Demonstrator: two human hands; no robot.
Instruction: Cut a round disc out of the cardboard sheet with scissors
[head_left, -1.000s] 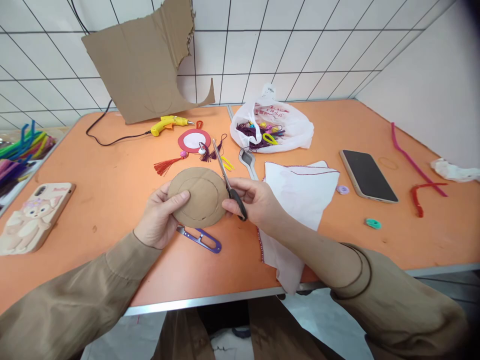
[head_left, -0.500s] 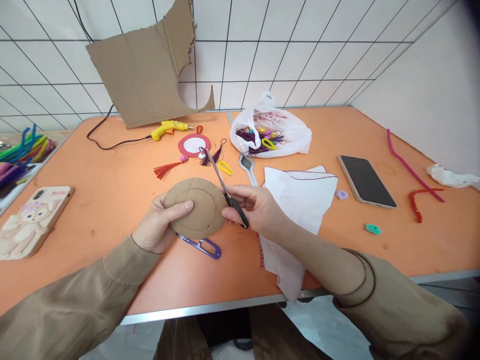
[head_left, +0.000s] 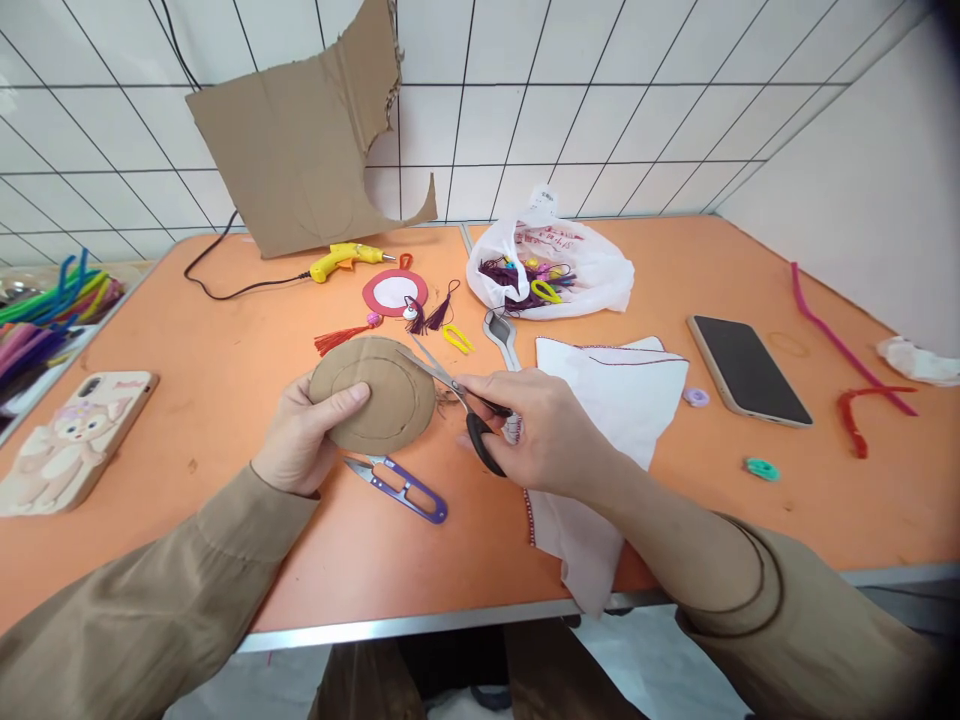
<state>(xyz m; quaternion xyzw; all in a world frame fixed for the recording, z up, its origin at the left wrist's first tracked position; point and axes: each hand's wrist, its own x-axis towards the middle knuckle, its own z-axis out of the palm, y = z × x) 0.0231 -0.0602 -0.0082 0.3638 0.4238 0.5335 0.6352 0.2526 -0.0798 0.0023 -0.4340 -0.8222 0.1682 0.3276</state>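
Observation:
My left hand (head_left: 304, 435) grips a round cardboard disc (head_left: 386, 395) by its left edge, thumb on top. A smaller circle is drawn or scored on the disc's face. In my right hand (head_left: 529, 425) are black-handled scissors (head_left: 480, 440), their blades parted at the disc's upper right edge. Purple thread snips (head_left: 405, 490) lie on the table just below the disc. Beyond it are a red-rimmed white round piece (head_left: 395, 292), a red tassel (head_left: 345, 333), a dark purple tassel (head_left: 440, 312) and a yellow clip (head_left: 457, 339).
A cut cardboard sheet (head_left: 292, 160) leans on the tiled wall, near a yellow glue gun (head_left: 349, 260). A plastic bag (head_left: 600, 270) holds tassels. White cloth (head_left: 600, 400) lies under my right forearm. Phones lie at right (head_left: 750, 370) and left (head_left: 75, 440); pipe cleaners (head_left: 847, 340) lie far right.
The scissors have spread open and turned, blades now at the disc's edge. My left hand has shifted the disc slightly left and up, showing more of the snips.

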